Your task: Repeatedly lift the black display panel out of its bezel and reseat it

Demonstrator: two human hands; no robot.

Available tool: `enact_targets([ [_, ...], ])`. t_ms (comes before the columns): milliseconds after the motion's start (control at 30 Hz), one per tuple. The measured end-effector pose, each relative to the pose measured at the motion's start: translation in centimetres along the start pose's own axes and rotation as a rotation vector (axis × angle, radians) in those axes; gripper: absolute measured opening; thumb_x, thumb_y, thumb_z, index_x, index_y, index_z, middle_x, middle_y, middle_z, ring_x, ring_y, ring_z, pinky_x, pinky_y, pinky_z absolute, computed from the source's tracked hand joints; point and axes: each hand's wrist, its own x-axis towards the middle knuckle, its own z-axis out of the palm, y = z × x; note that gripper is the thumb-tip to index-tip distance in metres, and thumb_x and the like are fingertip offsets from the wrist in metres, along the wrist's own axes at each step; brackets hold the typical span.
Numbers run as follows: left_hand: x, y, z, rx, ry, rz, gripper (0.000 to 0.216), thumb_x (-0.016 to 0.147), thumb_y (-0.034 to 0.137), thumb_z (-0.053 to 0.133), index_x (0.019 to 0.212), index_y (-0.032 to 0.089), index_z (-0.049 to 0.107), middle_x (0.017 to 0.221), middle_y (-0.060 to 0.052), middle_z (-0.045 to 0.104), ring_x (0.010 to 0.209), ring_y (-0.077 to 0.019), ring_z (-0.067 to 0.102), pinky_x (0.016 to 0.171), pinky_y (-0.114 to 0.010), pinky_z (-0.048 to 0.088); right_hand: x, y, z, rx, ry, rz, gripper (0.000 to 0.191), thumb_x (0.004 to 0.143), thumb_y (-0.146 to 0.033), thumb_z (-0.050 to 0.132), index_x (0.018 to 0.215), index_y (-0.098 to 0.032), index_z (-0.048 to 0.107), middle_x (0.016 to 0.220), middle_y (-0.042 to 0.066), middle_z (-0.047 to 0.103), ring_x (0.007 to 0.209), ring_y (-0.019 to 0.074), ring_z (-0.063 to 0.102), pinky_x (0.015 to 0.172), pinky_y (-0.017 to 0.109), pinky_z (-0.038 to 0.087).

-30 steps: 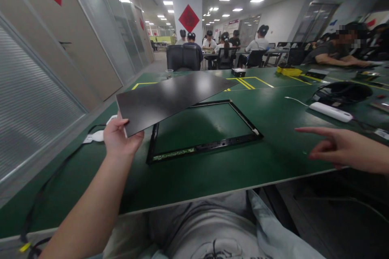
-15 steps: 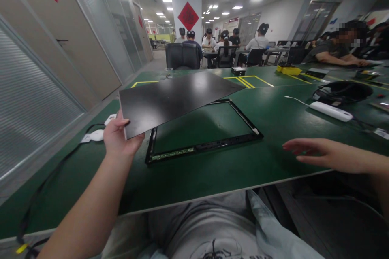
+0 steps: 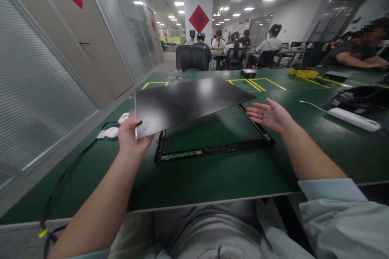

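A thin, dark, glossy rectangular panel (image 3: 188,103), like a display sheet, is held tilted above the table. My left hand (image 3: 133,135) grips its near left corner, with the thumb on top and the fingers beneath. Below the panel a black rectangular frame (image 3: 237,145) lies flat, a strip of green circuit board (image 3: 182,154) along its near left side. The panel hides the frame's far side. My right hand (image 3: 270,116) is open with the palm turned up, its fingertips close to the frame's right side and the panel's right corner; it holds nothing.
The green table (image 3: 209,186) carries a white bar-shaped device (image 3: 354,119) with a cable on the right. A white round plug (image 3: 111,132) and black cable lie at left. Farther back are a clear cup (image 3: 178,74), a small black box (image 3: 248,73) and a yellow tray (image 3: 304,73). Several people sit beyond.
My right hand has moved from the table's right side inward and up to the panel's right corner. My left hand keeps its hold on the panel. The whole view has shifted slightly.
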Motion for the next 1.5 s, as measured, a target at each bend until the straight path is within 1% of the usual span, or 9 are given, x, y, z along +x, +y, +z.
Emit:
enact_targets([
  [100,0.2,-0.1,-0.2,0.002,0.043,-0.033,0.050,0.056,0.006,0.056,0.102,0.019,0.069,0.080,-0.002,0.075,0.067,-0.0179,0.073,0.062,-0.025,0.062,1.1,0.5,0.6,0.126,-0.030,0.029,0.032,0.104,-0.036,0.038,0.098,-0.020,0.065,0.094,0.014,0.079,0.070,0.0191,0.073,0.058,0.028,0.060],
  [233,0.6,-0.3,-0.7,0.016,0.075,-0.079,0.043,0.059,0.007,0.054,0.098,0.018,0.070,0.076,-0.002,0.075,0.064,-0.0172,0.073,0.059,-0.023,0.062,1.3,0.9,0.0,0.134,-0.034,0.027,0.017,0.098,-0.026,0.050,0.089,-0.021,0.064,0.065,0.004,0.069,0.045,0.0132,0.057,0.041,0.021,0.046],
  [433,0.8,-0.6,-1.4,-0.022,0.084,-0.143,0.038,0.068,0.009,0.051,0.101,0.014,0.069,0.080,-0.005,0.078,0.062,-0.0152,0.074,0.054,-0.018,0.060,1.2,1.1,-1.5,0.129,-0.003,-0.104,0.031,0.094,-0.045,0.056,0.072,-0.024,0.060,0.059,0.005,0.059,0.051,0.0162,0.054,0.048,0.029,0.044],
  [567,0.8,-0.7,-1.5,-0.037,0.073,-0.162,0.036,0.071,0.011,0.050,0.102,0.012,0.069,0.078,-0.007,0.078,0.062,-0.0164,0.074,0.057,-0.021,0.062,0.9,1.0,-2.0,0.074,-0.079,-0.174,0.042,0.089,-0.059,0.055,0.064,-0.025,0.056,0.055,0.005,0.053,0.050,0.0180,0.044,0.052,0.036,0.042],
  [800,1.0,-0.7,-1.7,-0.035,0.116,-0.187,0.029,0.072,0.012,0.050,0.094,0.013,0.068,0.070,-0.005,0.075,0.055,-0.0153,0.072,0.052,-0.020,0.060,0.2,0.7,-1.4,-0.045,-0.161,-0.203,0.043,0.086,-0.050,0.059,0.054,-0.025,0.044,0.047,0.000,0.039,0.044,0.0138,0.033,0.048,0.030,0.035],
  [1033,0.9,-0.4,-1.6,0.067,0.013,-0.104,0.032,0.064,0.014,0.056,0.092,0.018,0.069,0.081,-0.004,0.077,0.067,-0.0180,0.074,0.059,-0.024,0.061,1.5,1.2,-2.2,-0.125,-0.052,0.036,0.015,0.079,-0.031,0.066,0.069,-0.021,0.061,0.059,0.004,0.059,0.046,0.0116,0.041,0.041,0.023,0.034],
  [1133,1.0,-0.3,-1.7,0.142,-0.056,-0.025,0.034,0.057,0.014,0.060,0.089,0.021,0.069,0.081,-0.002,0.075,0.071,-0.0206,0.072,0.065,-0.030,0.062,2.4,1.9,-2.8,-0.182,-0.044,0.097,0.014,0.077,-0.026,0.071,0.071,-0.019,0.061,0.054,-0.001,0.050,0.044,0.0090,0.036,0.036,0.019,0.026],
  [1267,1.1,-0.3,-1.8,0.217,-0.061,0.045,0.042,0.050,0.014,0.060,0.090,0.019,0.070,0.084,-0.004,0.075,0.077,-0.0243,0.072,0.071,-0.036,0.063,3.2,2.8,-3.4,-0.326,0.047,0.038,0.029,0.066,-0.028,0.087,0.067,-0.018,0.060,0.050,-0.005,0.041,0.044,0.0073,0.031,0.035,0.019,0.022],
  [1500,1.2,-0.8,-2.0,0.251,-0.025,-0.028,0.037,0.053,0.012,0.060,0.088,0.017,0.070,0.076,-0.001,0.070,0.063,-0.0165,0.065,0.059,-0.026,0.056,2.3,3.2,-3.1,-0.676,0.209,-0.049,0.023,0.066,-0.033,0.091,0.073,-0.017,0.076,0.078,0.008,0.074,0.066,0.0179,0.064,0.055,0.027,0.047],
])
